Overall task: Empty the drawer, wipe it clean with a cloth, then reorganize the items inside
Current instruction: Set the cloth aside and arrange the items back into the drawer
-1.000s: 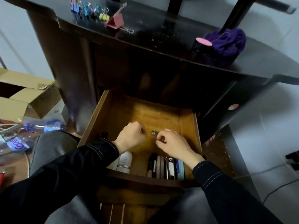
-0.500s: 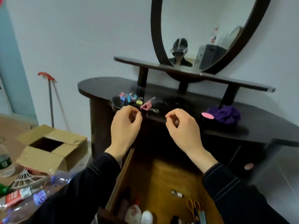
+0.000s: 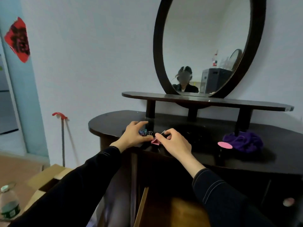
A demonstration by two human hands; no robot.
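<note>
Setting small clips out on the table while I empty the drawer

The drawer [image 3: 172, 213] stands open below me at the bottom of view, only its wooden side and a bare patch of floor showing, so I cannot tell what is left in it. Up near the table's [image 3: 114, 122] front left edge, my left hand [image 3: 132, 136] is half open, fingers spread over a cluster of small coloured binder clips [image 3: 144, 132], touching them. My right hand [image 3: 173, 143] is curled, fingertips pinched on the wire arm of a pink binder clip [image 3: 155, 141] just beside that cluster. The purple cloth [image 3: 244, 141] sits well apart toward the right end. I judge emptying is unfinished; next I let go and reach back down.
</note>
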